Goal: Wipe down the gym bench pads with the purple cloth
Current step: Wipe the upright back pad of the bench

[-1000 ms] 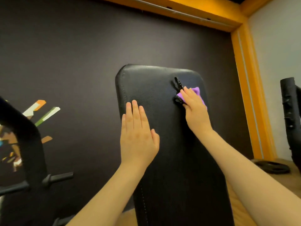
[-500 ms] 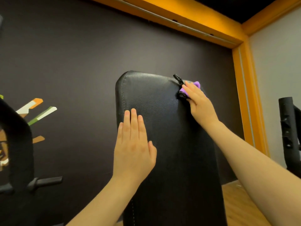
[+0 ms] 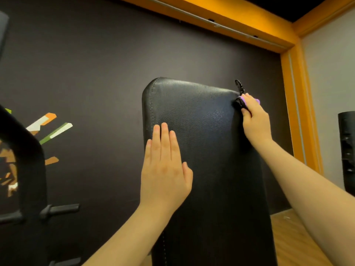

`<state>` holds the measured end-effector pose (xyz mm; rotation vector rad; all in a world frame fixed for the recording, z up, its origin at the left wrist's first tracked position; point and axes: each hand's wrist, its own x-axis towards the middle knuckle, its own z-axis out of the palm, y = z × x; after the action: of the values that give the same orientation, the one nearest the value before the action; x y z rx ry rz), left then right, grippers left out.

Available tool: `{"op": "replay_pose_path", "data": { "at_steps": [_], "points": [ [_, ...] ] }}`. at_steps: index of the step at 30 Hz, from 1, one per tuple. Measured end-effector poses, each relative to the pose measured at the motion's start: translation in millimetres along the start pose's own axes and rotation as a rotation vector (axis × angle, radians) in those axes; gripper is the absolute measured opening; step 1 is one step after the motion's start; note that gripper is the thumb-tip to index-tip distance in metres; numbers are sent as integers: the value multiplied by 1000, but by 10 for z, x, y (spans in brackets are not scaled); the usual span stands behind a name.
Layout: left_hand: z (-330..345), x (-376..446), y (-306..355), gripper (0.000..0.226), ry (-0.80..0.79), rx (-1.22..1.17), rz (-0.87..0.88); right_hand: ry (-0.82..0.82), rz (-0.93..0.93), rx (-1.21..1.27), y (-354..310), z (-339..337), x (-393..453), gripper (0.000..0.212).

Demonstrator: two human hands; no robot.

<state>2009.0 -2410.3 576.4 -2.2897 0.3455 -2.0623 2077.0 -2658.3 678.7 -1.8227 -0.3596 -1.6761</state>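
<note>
Black leather-look bench pad [image 3: 207, 150] stands tilted up in front of me, dark wall [image 3: 96, 64] behind. My right hand [image 3: 255, 120] pinches the purple cloth [image 3: 256, 101] against the pad's top right corner; only a small purple edge shows past the fingers, with a black clip or strap [image 3: 239, 87] sticking up beside it. Over the last second that hand has slid from the middle of the upper pad up and outward to this corner, so the upper right strip looks covered. My left hand [image 3: 165, 169] lies flat on the pad's left half, fingers straight and together, thumb out, bracing; it has stayed put. A faint sheen shows near the corner, could be damp, can't be sure. My read: top edge reached, left half and lower pad not yet wiped, seat pad out of view. Black rack frame [image 3: 28, 169] at left, orange trim [image 3: 294, 112] at right.
</note>
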Motion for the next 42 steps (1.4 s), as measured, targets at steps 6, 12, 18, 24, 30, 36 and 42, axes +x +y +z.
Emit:
{"op": "replay_pose_path", "data": {
  "at_steps": [6,12,18,24,30,36,42],
  "points": [
    [-11,2,1,68,-4,-6,-7,-62,1,58,-41,-74,-720,49],
    [-5,-1,-2,69,-15,20,-2,-132,-84,-120,90,-131,-626,44],
    [-4,2,4,69,5,12,-1,45,66,-12,-37,8,-437,40],
    [2,-18,-11,66,81,-119,-47,13,43,-8,7,-8,-1280,48],
    [14,-32,-26,65,122,-171,-123,-61,41,-62,41,-63,-850,45],
    [15,-26,-10,69,64,-141,-134,-3,120,-9,-17,-38,-1405,48],
    [19,-28,-17,67,83,-139,-110,-155,57,-70,38,-173,-1021,45]
  ]
}}
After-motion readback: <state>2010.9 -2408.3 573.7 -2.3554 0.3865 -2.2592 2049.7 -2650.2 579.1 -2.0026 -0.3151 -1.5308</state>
